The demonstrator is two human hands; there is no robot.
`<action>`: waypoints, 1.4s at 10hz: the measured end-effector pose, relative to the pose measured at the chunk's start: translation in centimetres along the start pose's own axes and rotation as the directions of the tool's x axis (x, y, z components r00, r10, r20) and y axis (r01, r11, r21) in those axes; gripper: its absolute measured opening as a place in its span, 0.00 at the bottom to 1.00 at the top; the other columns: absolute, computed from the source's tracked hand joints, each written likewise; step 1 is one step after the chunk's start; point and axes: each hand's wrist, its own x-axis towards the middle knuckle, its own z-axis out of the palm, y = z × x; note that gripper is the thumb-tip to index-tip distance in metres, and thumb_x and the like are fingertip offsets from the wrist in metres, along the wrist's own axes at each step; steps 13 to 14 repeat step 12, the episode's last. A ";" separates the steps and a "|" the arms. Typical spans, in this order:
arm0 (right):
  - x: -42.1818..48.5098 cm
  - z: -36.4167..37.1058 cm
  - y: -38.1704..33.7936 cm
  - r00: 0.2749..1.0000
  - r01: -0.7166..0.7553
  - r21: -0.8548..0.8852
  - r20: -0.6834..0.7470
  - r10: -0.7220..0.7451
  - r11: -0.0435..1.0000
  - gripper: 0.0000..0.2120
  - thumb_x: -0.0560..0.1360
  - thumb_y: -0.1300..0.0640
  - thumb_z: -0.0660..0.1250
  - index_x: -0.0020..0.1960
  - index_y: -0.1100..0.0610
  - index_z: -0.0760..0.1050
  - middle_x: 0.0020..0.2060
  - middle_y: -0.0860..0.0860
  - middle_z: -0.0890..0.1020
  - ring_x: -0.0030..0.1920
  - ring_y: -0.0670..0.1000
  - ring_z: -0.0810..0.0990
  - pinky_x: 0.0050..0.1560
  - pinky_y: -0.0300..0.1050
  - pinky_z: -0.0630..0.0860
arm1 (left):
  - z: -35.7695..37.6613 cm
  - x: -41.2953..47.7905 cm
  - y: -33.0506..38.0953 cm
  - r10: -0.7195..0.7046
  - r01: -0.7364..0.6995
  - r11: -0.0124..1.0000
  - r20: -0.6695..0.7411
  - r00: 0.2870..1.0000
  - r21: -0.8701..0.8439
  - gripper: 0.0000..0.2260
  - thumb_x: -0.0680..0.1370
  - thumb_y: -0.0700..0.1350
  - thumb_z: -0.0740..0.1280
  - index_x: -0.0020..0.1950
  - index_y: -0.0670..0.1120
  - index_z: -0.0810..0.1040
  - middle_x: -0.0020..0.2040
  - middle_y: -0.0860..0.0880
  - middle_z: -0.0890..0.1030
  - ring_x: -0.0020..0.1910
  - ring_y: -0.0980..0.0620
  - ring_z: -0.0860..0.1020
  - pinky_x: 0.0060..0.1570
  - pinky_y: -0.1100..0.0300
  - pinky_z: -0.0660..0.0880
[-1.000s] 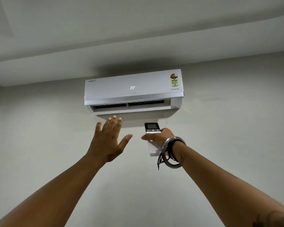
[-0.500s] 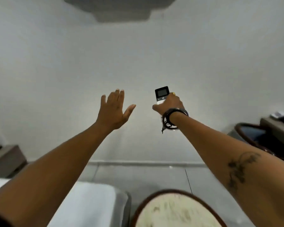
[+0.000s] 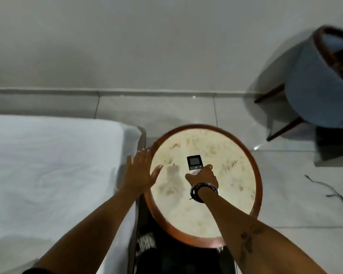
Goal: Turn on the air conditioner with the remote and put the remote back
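A person's right hand [image 3: 203, 177] grips a small remote [image 3: 195, 162] by its lower end above a round side table [image 3: 257, 175], the device's dark screen and button row facing up and pointing toward the table's far edge. The remote sits over the middle of the pale, mottled tabletop; whether it touches the surface cannot be told. Dark bangles [image 3: 203, 190] circle the right wrist, and a tattoo [image 3: 247, 242] marks the forearm. The left hand [image 3: 140, 172] is open and empty, fingers spread flat, held over the table's left edge where the brown rim meets a bed [image 3: 48, 175] covered in white sheeting. The bed stands just beside the table on the left. At the upper right, well apart from the table, a blue upholstered chair [image 3: 305, 86] on dark wooden legs stands against a plain white wall [image 3: 147, 40]. A thin dark cord [image 3: 333, 191] trails across the pale tiled floor [image 3: 295, 194] to the right of the table.
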 end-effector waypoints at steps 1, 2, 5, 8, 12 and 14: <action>1.8 4.3 3.1 0.995 -0.086 -0.055 0.052 0.089 0.995 0.29 0.62 0.44 0.73 0.54 0.57 0.65 0.33 0.48 0.73 0.33 0.54 0.76 0.34 0.44 0.72 | 5.3 -0.9 -0.1 -0.068 0.069 0.998 0.088 0.994 -0.009 0.37 0.78 0.65 0.46 0.75 0.40 0.63 0.73 0.38 0.69 0.72 0.39 0.67 0.71 0.37 0.58; 3.4 7.2 5.1 0.985 -0.156 -0.107 0.056 0.163 0.982 0.30 0.62 0.44 0.72 0.57 0.58 0.69 0.46 0.52 0.76 0.48 0.57 0.79 0.41 0.47 0.73 | 9.4 -1.1 -0.2 -0.135 0.142 0.990 0.187 0.973 -0.026 0.35 0.79 0.65 0.48 0.76 0.40 0.61 0.75 0.38 0.66 0.73 0.39 0.65 0.71 0.36 0.58; 7.9 12.3 7.3 0.979 -0.187 -0.243 0.036 0.202 0.952 0.29 0.65 0.45 0.71 0.60 0.60 0.71 0.57 0.56 0.72 0.60 0.57 0.72 0.53 0.53 0.76 | 15.2 0.1 -0.7 -0.160 0.179 0.982 0.232 0.960 -0.067 0.34 0.79 0.64 0.48 0.74 0.39 0.62 0.73 0.37 0.69 0.72 0.38 0.66 0.69 0.35 0.60; 10.0 13.6 6.8 0.939 -0.324 -0.147 0.072 0.337 0.934 0.30 0.66 0.47 0.74 0.62 0.60 0.70 0.58 0.57 0.73 0.60 0.57 0.73 0.50 0.54 0.76 | 15.4 2.6 -0.1 -0.136 0.151 0.987 0.216 0.967 -0.053 0.33 0.80 0.63 0.50 0.75 0.40 0.61 0.74 0.38 0.67 0.73 0.39 0.64 0.71 0.36 0.58; 7.7 10.6 5.8 0.982 -0.134 -0.299 0.091 0.168 0.945 0.41 0.66 0.35 0.70 0.68 0.60 0.65 0.63 0.57 0.69 0.64 0.59 0.68 0.59 0.58 0.71 | 11.6 5.2 -1.3 -0.106 0.116 0.991 0.138 0.985 -0.065 0.35 0.79 0.67 0.49 0.75 0.42 0.59 0.75 0.39 0.66 0.74 0.40 0.63 0.71 0.35 0.55; 7.7 10.6 5.8 0.982 -0.134 -0.299 0.091 0.168 0.945 0.41 0.66 0.35 0.70 0.68 0.60 0.65 0.63 0.57 0.69 0.64 0.59 0.68 0.59 0.58 0.71 | 11.6 5.2 -1.3 -0.106 0.116 0.991 0.138 0.985 -0.065 0.35 0.79 0.67 0.49 0.75 0.42 0.59 0.75 0.39 0.66 0.74 0.40 0.63 0.71 0.35 0.55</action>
